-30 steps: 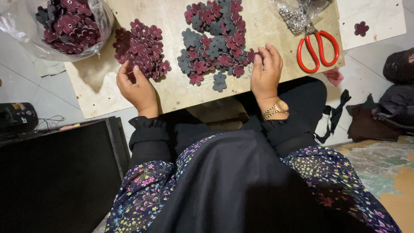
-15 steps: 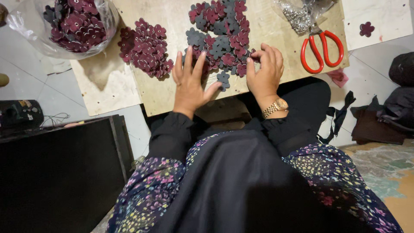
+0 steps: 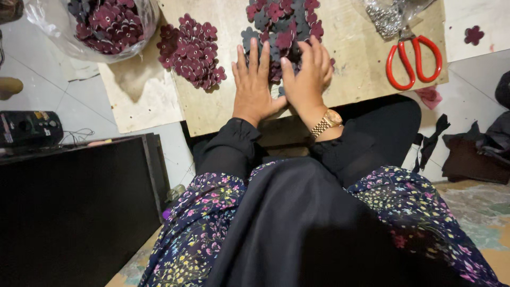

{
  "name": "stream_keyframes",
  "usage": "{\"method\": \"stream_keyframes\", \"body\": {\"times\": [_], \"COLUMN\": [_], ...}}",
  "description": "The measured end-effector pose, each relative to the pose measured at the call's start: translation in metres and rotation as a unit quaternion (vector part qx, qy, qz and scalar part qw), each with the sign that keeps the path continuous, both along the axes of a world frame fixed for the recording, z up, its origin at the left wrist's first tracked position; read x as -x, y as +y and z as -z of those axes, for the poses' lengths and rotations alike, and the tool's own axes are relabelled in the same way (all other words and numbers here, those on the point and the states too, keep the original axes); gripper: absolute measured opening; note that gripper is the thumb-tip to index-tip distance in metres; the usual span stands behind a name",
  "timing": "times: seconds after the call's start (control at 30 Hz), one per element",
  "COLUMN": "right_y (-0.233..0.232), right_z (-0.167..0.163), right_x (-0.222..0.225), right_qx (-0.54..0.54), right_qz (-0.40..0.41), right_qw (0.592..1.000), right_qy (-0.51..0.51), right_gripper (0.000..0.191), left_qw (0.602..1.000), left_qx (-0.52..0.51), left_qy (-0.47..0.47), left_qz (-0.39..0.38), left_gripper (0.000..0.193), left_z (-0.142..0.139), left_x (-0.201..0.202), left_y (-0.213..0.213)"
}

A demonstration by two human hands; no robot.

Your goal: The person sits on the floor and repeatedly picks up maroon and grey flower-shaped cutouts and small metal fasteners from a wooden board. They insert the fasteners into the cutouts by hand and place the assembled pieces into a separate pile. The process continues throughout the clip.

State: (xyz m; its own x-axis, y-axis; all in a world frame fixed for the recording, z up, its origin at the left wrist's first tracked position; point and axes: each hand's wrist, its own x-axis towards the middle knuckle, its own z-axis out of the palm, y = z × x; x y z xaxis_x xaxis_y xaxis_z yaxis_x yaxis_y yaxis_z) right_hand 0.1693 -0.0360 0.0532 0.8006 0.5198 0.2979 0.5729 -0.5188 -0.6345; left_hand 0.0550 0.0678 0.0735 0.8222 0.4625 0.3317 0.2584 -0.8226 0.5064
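Observation:
A mixed pile of maroon and dark grey felt flowers [image 3: 281, 18] lies on a wooden board [image 3: 361, 64] in front of me. My left hand [image 3: 254, 85] rests flat at the pile's near edge, fingers apart, palm down. My right hand [image 3: 308, 74], with a gold watch on its wrist, lies just beside it, fingers curled over the flowers at the pile's near edge. Whether a flower is pinched under the right fingers is hidden. A second pile of only maroon flowers [image 3: 191, 50] sits to the left on the board.
Red-handled scissors [image 3: 414, 58] lie at the board's right. A clear plastic bag of flowers [image 3: 106, 24] stands at the far left. A silvery bag [image 3: 390, 16] is behind the scissors. A single maroon flower [image 3: 474, 35] lies on a white sheet. A black box [image 3: 74, 207] stands at my left.
My left hand has moved from the maroon pile on the left over to the mixed pile, settling flat beside my right hand. The right hand shifted slightly left.

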Motion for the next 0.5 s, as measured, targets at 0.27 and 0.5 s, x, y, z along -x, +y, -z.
{"method": "stream_keyframes", "body": {"times": [0.27, 0.5], "right_y": [-0.001, -0.042], "right_z": [0.004, -0.015], "right_x": [0.039, -0.018], "right_qx": [0.001, -0.116], "right_qz": [-0.113, -0.057], "right_qw": [0.991, 0.987], "right_qy": [-0.073, -0.095], "right_gripper": [0.049, 0.02], "left_qw": [0.996, 0.999], "left_qx": [-0.038, -0.009], "left_qy": [0.082, 0.034], "left_qz": [-0.021, -0.02], "left_gripper": [0.072, 0.099], "left_z": [0.01, -0.006], "left_x": [-0.003, -0.005], "left_y": [0.0, -0.01]}}
